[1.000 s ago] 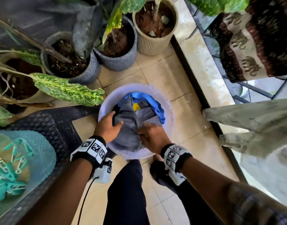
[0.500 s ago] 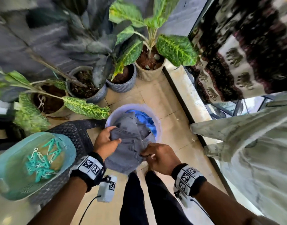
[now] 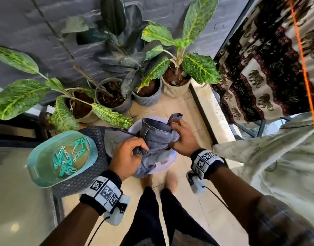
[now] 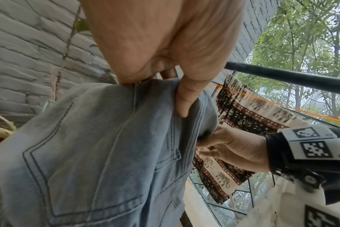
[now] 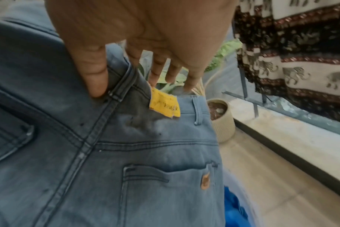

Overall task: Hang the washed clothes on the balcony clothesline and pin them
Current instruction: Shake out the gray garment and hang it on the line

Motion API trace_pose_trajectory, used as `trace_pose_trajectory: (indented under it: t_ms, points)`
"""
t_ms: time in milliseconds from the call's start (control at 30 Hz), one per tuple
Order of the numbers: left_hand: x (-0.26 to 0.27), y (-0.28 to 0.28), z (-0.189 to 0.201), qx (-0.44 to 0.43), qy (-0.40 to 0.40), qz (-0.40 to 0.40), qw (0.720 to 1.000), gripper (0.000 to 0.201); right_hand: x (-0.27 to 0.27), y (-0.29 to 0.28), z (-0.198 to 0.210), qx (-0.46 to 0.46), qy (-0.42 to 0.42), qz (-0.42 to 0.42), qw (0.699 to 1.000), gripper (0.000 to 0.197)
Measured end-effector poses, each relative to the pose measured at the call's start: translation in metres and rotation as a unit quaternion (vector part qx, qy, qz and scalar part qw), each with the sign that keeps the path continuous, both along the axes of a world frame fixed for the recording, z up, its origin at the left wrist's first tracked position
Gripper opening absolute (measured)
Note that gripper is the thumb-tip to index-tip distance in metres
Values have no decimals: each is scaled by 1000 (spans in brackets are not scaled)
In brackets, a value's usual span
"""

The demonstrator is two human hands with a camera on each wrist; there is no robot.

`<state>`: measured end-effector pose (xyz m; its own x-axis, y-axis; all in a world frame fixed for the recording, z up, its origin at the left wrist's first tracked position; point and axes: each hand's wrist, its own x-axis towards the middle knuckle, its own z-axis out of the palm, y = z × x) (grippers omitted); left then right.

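Grey denim: the jeans (image 3: 156,137) sit bunched at centre frame, held up over the white tub (image 3: 163,166). Left hand (image 3: 125,159) has fingers curled round a fold at the 8 o'clock edge; right hand (image 3: 182,138) pinches the waistband at 3 o'clock, thumb on the seam, other fingers behind the cloth.

Risks: the denim looks wet and heavy, so a trailing leg could snag the tub rim and tip it, or drag on the tiles. A one-handed regrip near the orange clothesline (image 3: 305,71) could let the waistband slip.

Surface: beige floor tiles (image 3: 197,201), grey brick wall at 11 o'clock, potted plants (image 3: 177,71) at 12. Teal basket of pegs (image 3: 62,157) at 9 o'clock on a dark woven chair (image 3: 99,157). Elephant-print cloth (image 3: 259,77) and a pale garment (image 3: 268,157) hang at 2 to 4 o'clock.
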<state>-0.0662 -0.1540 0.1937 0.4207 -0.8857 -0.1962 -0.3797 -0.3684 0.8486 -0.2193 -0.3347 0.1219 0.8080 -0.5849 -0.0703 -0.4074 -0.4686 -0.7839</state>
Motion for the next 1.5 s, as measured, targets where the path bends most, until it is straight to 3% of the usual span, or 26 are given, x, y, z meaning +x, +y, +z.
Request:
trace_pose_trajectory:
  t_ms: [100,233,367,433,500,600,700,867,967,1033,1100,1200,1267,1367,1500]
  points:
    - [6,8,12,4,-19,26,999,37,1,-2,26,-75,5,109,991,23]
    - [7,15,22,45,-102,1,994,57,-8,11,65,-160,34,227,960,26]
    - [0,12,43,54,-144,-64,986,111,-8,29,91,-215,24,302,928,20]
    - [-4,5,51,53,-212,-124,968,122,-5,37,96,-227,24,323,918,24]
    - [-4,-3,52,57,-290,-197,935,110,-6,40,102,-215,27,337,916,26]
    - [-4,-19,56,82,-379,-303,871,74,-16,41,113,-187,35,347,918,34]
    - [-6,-31,64,114,-431,-377,812,60,-33,38,116,-141,52,341,928,37]
    - [-27,-38,80,202,-419,-409,785,46,-64,30,110,-108,78,257,957,34]
    - [-46,-43,92,249,-438,-429,750,42,-81,28,111,-100,124,195,968,41]
    - [-50,-44,104,191,-449,-429,760,37,-99,19,110,-77,177,154,969,58]
    - [-50,-44,122,171,-457,-427,762,38,-119,11,106,-99,258,157,948,69]
    - [-47,-46,137,111,-466,-414,774,29,-142,9,95,-113,337,139,924,54]
    - [-41,-45,144,89,-465,-406,782,27,-151,13,88,-90,343,88,931,50]
    - [-18,-38,147,82,-460,-372,802,33,-156,22,84,20,314,12,949,36]
    - [29,-24,135,61,-428,-316,845,39,-153,35,97,-4,273,-42,961,22]
